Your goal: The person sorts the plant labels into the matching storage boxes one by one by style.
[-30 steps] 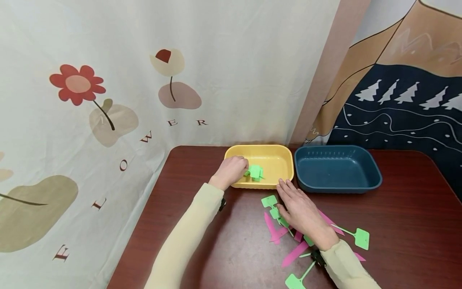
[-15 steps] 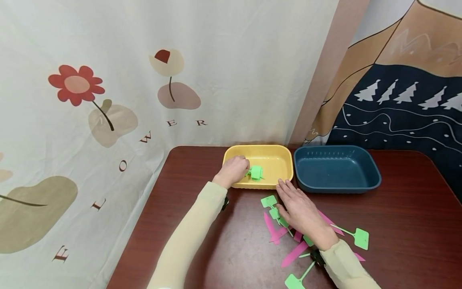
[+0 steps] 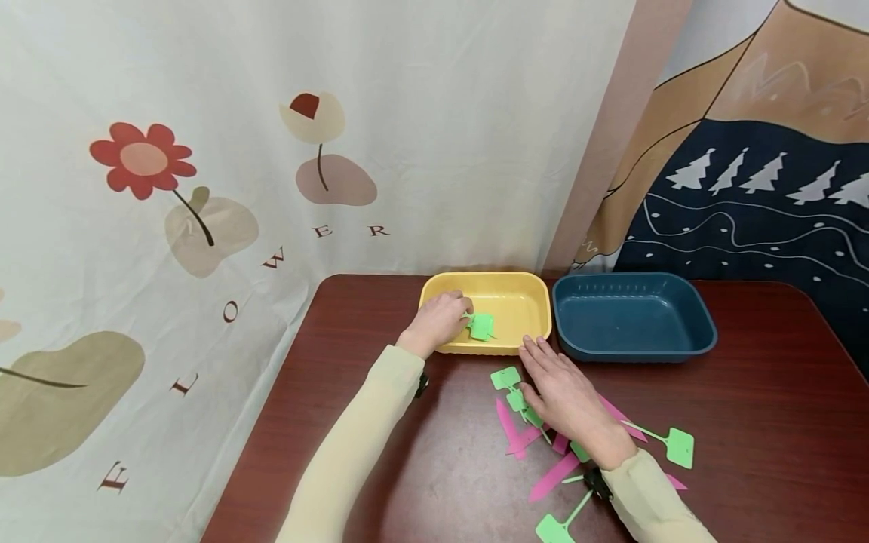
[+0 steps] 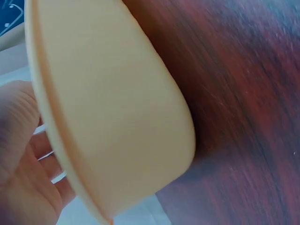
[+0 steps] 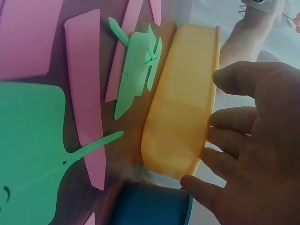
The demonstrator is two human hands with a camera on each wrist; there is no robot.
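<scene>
My left hand reaches into the left end of the yellow tray, fingers bent beside green plant labels lying there. In the left wrist view, the tray wall hides the fingertips of that hand, so I cannot tell whether they still pinch a label. My right hand is spread over the pile, palm down, with its fingertips at the tray's near right corner. The right wrist view has its fingers slightly apart along the rim. Green plant labels lie beside its thumb.
A dark blue tray stands right of the yellow one. Pink pointed plant labels are scattered under and around the right forearm. Further green labels lie at right and near the front. A printed curtain hangs behind the table.
My left hand's fingers have loosened a little, and the green labels beside them have settled slightly lower in the yellow tray. The right hand has stayed in place.
</scene>
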